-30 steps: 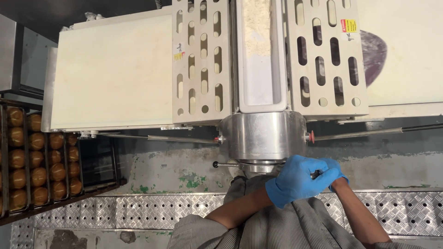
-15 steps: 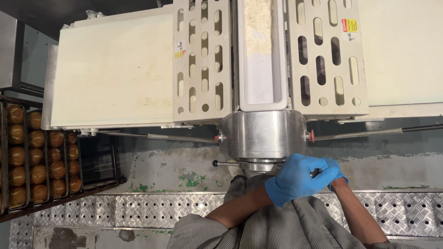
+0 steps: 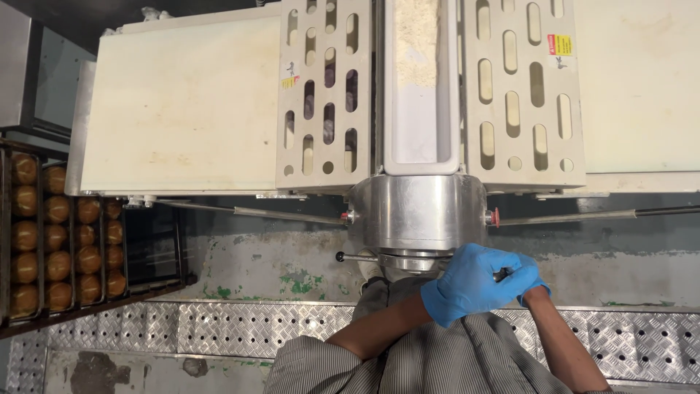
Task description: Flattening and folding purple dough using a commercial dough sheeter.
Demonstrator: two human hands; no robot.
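I've got both gloved hands together, left hand (image 3: pixel 467 284) wrapped over right hand (image 3: pixel 529 286), clamped on the lever (image 3: pixel 502 275), steadying it below the steel drum (image 3: pixel 417 213).

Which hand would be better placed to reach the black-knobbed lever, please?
Left, probably: the left hand lies on top, nearer the lever; the right hand sits underneath, at a dark handle.

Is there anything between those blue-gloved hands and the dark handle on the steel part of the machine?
Nothing visible. The left hand and right hand are clasped together right on the dark handle below the steel housing.
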